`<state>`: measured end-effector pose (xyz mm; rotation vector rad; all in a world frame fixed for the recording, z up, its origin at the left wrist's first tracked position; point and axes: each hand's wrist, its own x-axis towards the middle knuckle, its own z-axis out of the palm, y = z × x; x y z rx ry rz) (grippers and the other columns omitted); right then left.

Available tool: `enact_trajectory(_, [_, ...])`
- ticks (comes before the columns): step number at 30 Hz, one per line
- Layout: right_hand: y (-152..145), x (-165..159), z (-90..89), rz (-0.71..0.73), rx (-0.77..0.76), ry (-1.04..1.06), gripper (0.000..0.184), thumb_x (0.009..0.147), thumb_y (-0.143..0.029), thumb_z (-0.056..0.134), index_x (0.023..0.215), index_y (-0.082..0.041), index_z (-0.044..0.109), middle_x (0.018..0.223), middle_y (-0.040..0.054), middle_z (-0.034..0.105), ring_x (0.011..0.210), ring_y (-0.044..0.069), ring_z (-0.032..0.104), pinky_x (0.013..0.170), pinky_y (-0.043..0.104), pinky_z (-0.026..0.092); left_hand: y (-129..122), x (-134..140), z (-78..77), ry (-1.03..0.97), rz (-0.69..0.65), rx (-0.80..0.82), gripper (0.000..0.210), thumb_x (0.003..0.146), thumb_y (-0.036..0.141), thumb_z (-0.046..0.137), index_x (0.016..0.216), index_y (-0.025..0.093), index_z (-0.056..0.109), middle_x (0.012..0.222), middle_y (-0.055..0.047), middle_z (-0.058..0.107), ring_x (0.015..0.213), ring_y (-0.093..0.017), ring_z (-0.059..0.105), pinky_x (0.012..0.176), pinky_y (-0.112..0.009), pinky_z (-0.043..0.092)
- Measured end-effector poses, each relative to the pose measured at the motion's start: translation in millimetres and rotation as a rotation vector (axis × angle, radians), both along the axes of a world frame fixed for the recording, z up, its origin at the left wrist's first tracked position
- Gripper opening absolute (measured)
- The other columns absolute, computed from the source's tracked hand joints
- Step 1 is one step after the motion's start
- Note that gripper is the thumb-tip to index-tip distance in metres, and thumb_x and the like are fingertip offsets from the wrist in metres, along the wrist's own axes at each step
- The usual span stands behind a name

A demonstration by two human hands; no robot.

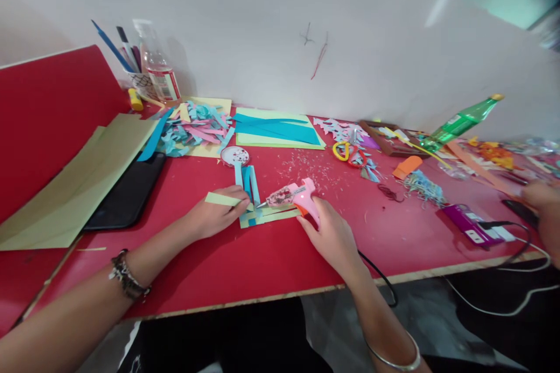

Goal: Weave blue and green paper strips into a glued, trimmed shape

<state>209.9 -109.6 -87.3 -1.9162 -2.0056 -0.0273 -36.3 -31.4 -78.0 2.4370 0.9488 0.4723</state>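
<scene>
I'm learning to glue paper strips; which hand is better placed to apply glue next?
Probably the right hand: it holds the pink glue gun, aimed at the paper strips, while the left hand holds a pale green strip.

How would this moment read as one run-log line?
left hand: pale strip held; right hand: pink glue gun held; nozzle: near blue strips; place: red table

The right hand point(336, 239) covers a part of the handle of the glue gun point(301, 193), and the gun hides a part of the paper strips point(271, 220) below. Another person's hand point(545, 198) is cut off by the right edge, and the scraps point(540, 148) near it are blurred. The label of the clear bottle point(163, 78) is too small to read. Yellowish paper point(72, 198) partly hides the black pad point(137, 198)
</scene>
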Motion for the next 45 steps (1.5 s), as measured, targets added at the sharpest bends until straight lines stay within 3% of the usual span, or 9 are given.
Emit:
enact_trajectory(26, [-8,25,3.1,-0.094,-0.027,0.0,0.042,0.085,-0.035,0.035,0.118,-0.011,0.047,0.112,0.0171,0.057,0.1,0.027,0.057,0.074,0.037,0.049,1,0,-0.1,0.006,-0.008,0.024,0.034,0.092,0.033,0.024,0.075,0.017,0.049,0.075,-0.003,0.048,0.072,-0.015,0.049,0.068,-0.027,0.04])
enact_trajectory(45, [-2,3,9.5,-0.017,-0.014,-0.012,0.038,0.086,-0.031,0.034,0.115,-0.012,0.048,0.109,0.0168,0.059,0.092,0.026,0.06,0.071,0.036,0.049,1,1,2.4,0.006,-0.026,0.048,0.034,0.092,0.033,0.024,0.076,0.017,0.049,0.074,-0.003,0.05,0.073,-0.016,0.049,0.068,-0.027,0.04])
